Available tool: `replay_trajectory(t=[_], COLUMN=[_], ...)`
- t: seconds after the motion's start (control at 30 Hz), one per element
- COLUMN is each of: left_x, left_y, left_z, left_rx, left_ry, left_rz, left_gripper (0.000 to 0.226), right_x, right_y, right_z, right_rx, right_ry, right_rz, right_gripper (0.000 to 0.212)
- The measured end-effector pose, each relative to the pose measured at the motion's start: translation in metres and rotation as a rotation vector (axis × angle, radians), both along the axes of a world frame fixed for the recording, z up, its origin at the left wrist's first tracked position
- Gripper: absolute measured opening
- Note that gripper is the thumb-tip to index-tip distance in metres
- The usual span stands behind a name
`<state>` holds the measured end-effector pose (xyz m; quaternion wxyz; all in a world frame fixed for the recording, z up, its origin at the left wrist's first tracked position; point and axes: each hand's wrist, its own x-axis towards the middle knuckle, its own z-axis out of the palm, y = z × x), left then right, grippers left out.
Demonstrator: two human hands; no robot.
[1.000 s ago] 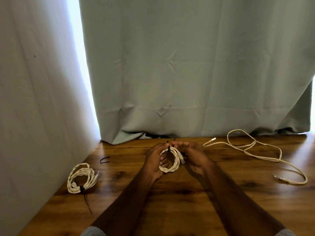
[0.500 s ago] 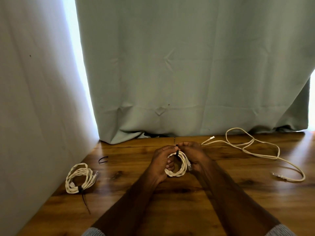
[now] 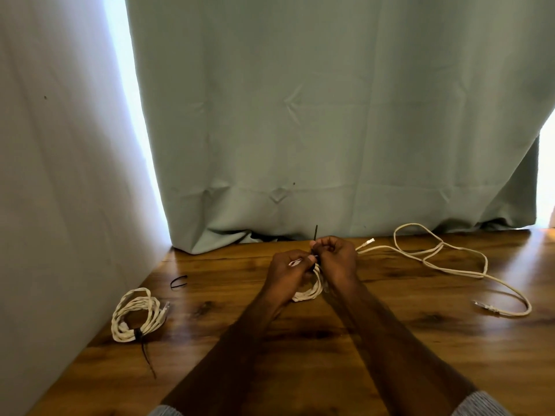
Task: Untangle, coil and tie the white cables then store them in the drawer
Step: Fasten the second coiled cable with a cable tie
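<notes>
- Two hands at work at once: our left hand (image 3: 288, 270) grips the small coil (image 3: 309, 291) we're tying, fingers curled round its upper part, so the loops stay bunched while the tie goes on.
- Our right hand (image 3: 336, 259) pinches the black tie (image 3: 316, 235) just above that coil, thumb and fingers closed on it, the free tail poking straight up towards the curtain (image 3: 330, 115). We judge this is the cinching pull.
- Both forearms run in from the near edge of the table (image 3: 390, 355) and meet at the coil, knuckles almost touching, wrists lifted a little, the coil's lower loops hanging towards the wood.
- Left of the coil, close to the wall (image 3: 60, 175), the tied bundle (image 3: 136, 315) lies flat, its black tail trailing towards us: one cable finished and parked out of the way.
- Between that bundle and the coil, a spare tie (image 3: 178, 282) waits on the wood.
- Right of the coil, the loose cable (image 3: 450, 262) sprawls uncoiled.
- No drawer in view, so storing is not yet done.
</notes>
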<state>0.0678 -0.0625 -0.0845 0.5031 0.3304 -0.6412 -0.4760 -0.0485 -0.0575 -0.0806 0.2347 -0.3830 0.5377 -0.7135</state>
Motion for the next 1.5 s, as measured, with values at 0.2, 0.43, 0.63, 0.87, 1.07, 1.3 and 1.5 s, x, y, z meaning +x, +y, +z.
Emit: replay_trajectory(t=[0.2,0.43,0.63,0.87,1.07,1.3,1.5], left_x=[-0.001,0.008,0.009,0.01,0.01,0.013,0.011], left_y=[-0.001,-0.003,-0.001,-0.001,0.002,0.002,0.003], left_z=[-0.006,-0.006,-0.007,-0.007,-0.005,-0.005,-0.004], left_rx=[-0.094,-0.038,0.033,0.05,0.043,0.058,0.065], left_ry=[0.016,0.166,0.211,0.199,0.21,0.21,0.208], left_rz=[0.051,0.056,0.013,-0.013,-0.024,-0.018,-0.019], left_gripper=[0.013,0.012,0.008,0.012,0.015,0.015,0.013], right_x=[0.006,-0.005,-0.007,-0.01,-0.008,-0.005,-0.002], right_y=[0.011,0.025,0.028,0.02,0.02,0.024,0.022], right_z=[0.005,0.017,0.013,0.003,0.003,0.005,0.005], right_rx=[-0.113,-0.233,-0.265,-0.232,-0.249,-0.253,-0.235], right_ry=[0.248,0.225,0.363,0.465,0.424,0.347,0.347], right_rz=[-0.076,0.056,0.051,0.005,0.024,0.069,0.073], right_gripper=[0.017,0.013,0.013,0.02,0.016,0.016,0.017])
